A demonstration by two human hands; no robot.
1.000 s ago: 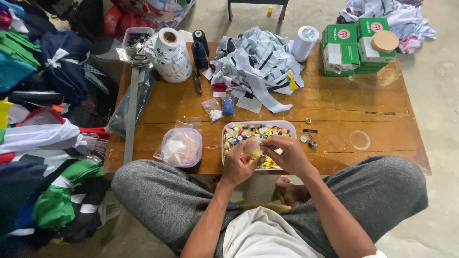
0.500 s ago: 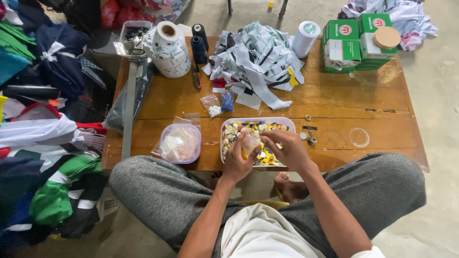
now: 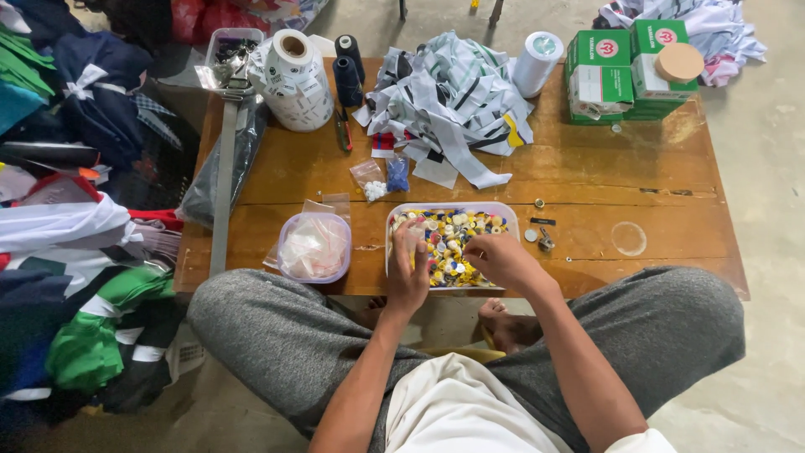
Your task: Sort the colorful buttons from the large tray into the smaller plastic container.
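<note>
A clear rectangular tray (image 3: 506, 210) full of several small yellow, white and coloured buttons sits at the near edge of a low wooden table (image 3: 587, 180). My left hand (image 3: 407, 273) rests in the tray's left side, fingers down among the buttons. At the tray's lower right, my right hand (image 3: 496, 258) has its fingers curled over the buttons. Whether either hand grips a button is hidden by the fingers.
A small tub of clear plastic bags (image 3: 314, 246) stands left of the tray. Farther back lie a pile of striped fabric strips (image 3: 453, 101), white rolls (image 3: 295, 80), dark thread cones (image 3: 346, 71) and green boxes (image 3: 620, 67). Piled clothing (image 3: 75, 252) fills the left.
Both hands were raised together over the tray holding something small and pale; now they have dropped apart into the buttons, left hand to the left side, right hand to the right.
</note>
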